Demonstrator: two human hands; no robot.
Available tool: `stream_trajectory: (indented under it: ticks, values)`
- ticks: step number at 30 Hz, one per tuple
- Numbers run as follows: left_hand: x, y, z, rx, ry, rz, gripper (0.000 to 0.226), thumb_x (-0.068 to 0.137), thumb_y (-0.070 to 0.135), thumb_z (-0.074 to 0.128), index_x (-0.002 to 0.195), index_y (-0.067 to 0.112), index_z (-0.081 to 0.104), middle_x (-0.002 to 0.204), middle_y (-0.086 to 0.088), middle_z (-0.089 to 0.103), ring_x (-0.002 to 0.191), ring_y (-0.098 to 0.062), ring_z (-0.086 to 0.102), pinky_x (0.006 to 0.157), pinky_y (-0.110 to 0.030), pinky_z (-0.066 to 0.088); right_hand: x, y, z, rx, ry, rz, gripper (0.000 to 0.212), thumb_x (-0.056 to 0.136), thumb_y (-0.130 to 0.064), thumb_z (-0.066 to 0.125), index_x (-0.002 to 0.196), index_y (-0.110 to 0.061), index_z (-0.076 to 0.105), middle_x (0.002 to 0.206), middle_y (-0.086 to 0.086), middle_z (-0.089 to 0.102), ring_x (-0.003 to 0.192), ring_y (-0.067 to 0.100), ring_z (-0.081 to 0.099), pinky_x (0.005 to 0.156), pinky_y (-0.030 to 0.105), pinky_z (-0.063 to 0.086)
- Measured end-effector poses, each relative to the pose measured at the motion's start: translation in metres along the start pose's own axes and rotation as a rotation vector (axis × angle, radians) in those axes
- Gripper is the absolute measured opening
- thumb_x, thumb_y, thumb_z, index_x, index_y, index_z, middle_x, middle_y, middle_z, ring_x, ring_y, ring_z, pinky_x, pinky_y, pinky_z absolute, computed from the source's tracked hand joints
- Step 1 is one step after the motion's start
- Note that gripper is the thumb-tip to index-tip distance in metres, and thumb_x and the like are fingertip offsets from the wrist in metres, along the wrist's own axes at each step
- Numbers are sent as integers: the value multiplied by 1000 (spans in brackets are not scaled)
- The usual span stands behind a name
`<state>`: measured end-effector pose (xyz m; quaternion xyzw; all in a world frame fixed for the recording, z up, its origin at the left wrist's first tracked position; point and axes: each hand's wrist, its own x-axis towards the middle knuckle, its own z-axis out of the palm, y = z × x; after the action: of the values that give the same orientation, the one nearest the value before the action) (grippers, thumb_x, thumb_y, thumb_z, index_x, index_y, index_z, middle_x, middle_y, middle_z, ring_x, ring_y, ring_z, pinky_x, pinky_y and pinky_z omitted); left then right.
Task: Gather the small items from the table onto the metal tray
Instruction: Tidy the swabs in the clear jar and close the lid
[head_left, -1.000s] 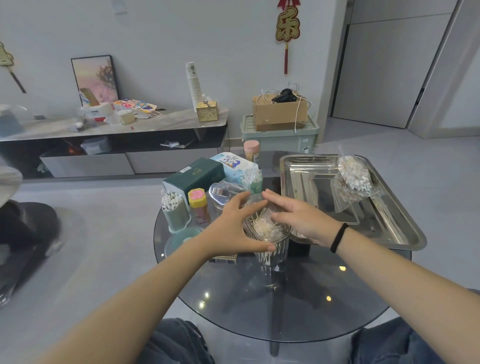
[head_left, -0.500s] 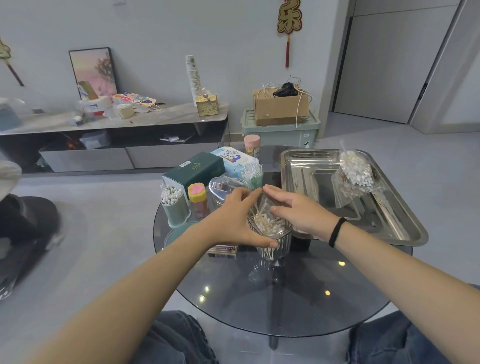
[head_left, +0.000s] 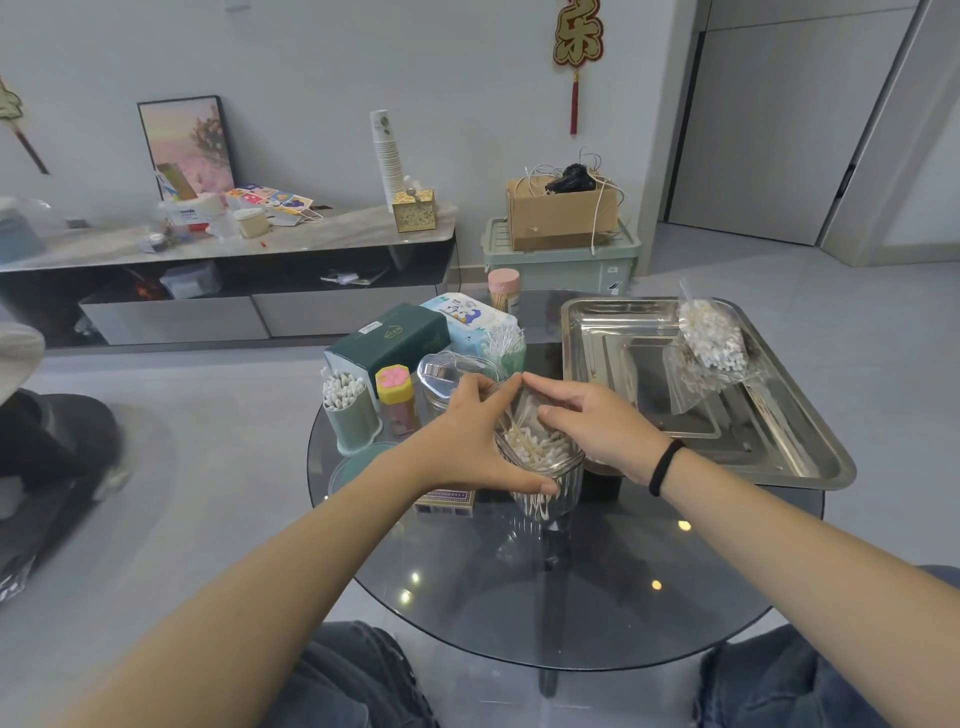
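Barely begun: only a bag of cotton swabs (head_left: 710, 343) lying in the metal tray (head_left: 810, 467). Cupping the clear swab jar (head_left: 540, 467) near the table (head_left: 571, 597) centre, left hand (head_left: 467, 441) and right hand (head_left: 587, 426) curling round it; other containers waiting.

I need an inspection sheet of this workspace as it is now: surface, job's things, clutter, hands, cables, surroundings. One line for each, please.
Surface: round dark glass table, reflections of lamps on it.
Job's things: metal tray at the table's right side, a bag of cotton swabs in it; clear ribbed jar of swabs between both hands.
Clutter: green cup of swabs, yellow-lidded bottle, dark green box, tissue pack.
Hands: left hand holds the jar's side; right hand has its fingers over the jar's mouth.
Cables: white wires in a cardboard box on the floor crate.
Surroundings: low cabinet, grey door.
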<state>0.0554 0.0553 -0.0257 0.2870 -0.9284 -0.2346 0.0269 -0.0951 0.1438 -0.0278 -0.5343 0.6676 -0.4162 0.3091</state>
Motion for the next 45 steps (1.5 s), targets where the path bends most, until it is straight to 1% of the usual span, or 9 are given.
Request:
stream_trajectory:
  ticks: [8,15,20,26,31,37,41,43,45]
  values:
    - [-3,0,1,-62,24,-4,119,62,58,77,151,26,5,138,0,19,134,-19,27,112,-29,29,1,-1,3,5,20,-4,44,93,-9,48,136,-23,47,138,-5,52,125,5,47,99,16,34]
    - [-2,4,0,-15,-25,-12,118,63,60,76,152,25,6,139,0,18,134,-23,26,114,-37,30,2,0,2,-29,38,14,44,92,-5,48,134,-18,49,137,-1,54,126,8,47,99,15,32]
    - [-1,3,2,-7,-53,-19,117,65,63,73,151,28,3,144,3,13,139,-23,20,116,-40,28,-3,5,5,-78,-14,6,44,97,-15,40,140,-26,40,144,-7,44,133,7,38,99,12,27]
    - [0,-2,2,-5,-135,-14,116,68,71,62,150,31,-9,153,7,-1,145,-23,8,118,-43,22,-2,10,3,-173,-72,-17,44,100,-22,34,143,-29,31,149,-7,37,136,9,34,102,15,25]
    - [5,-6,-3,-54,-204,-37,84,90,63,33,150,27,-14,157,4,-11,148,-22,1,120,-42,12,0,16,1,-134,-116,-9,45,100,-27,32,144,-34,26,150,-9,34,138,8,29,104,16,20]
    - [6,-5,-6,15,-234,-52,84,91,62,35,149,28,-15,158,4,-12,148,-23,5,120,-40,13,2,18,1,-190,-150,-53,48,100,-25,32,146,-28,21,154,-9,26,141,7,23,107,16,17]
    - [1,0,0,104,-128,-31,82,92,60,32,151,22,-11,160,1,-6,147,-28,10,120,-45,12,2,18,6,-282,-105,-107,47,101,-21,29,147,-20,21,156,-3,21,144,14,17,115,24,11]
    - [0,0,4,232,-60,-7,79,94,58,27,152,17,-7,160,-4,1,147,-27,8,119,-46,7,2,19,6,-445,-51,-108,46,101,-24,27,146,-25,23,155,-4,26,138,21,23,116,36,16]
    - [-1,-1,6,267,-27,-4,78,94,58,26,152,16,-4,159,-7,5,147,-27,8,119,-46,6,2,18,4,-564,-31,-102,46,100,-29,25,146,-30,24,148,-3,36,129,22,29,110,37,20]
